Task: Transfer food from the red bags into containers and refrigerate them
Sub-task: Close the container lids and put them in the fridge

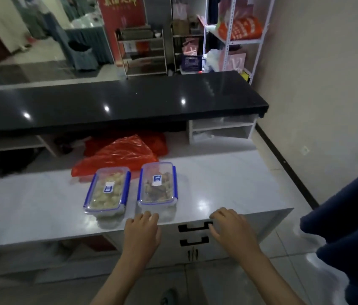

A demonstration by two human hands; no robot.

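Observation:
Two clear lidded containers with blue clips stand side by side on the white counter (228, 183). The left container (107, 190) holds pale round food; the right container (157, 184) holds darker brown food. Both lids are on. Crumpled red bags (120, 154) lie behind them, toward the back of the counter. My left hand (142, 230) hovers at the counter's front edge, just in front of the right container, fingers loosely curled and holding nothing. My right hand (232, 227) is over the front edge further right, above the drawer handles, also holding nothing.
A raised black countertop (129, 102) runs behind the white counter, with open white cubbies (222, 128) beneath its right end. Black drawer handles (194, 233) sit below the counter front. A dark blue cloth (349, 227) hangs at the right. Shelving racks stand in the background.

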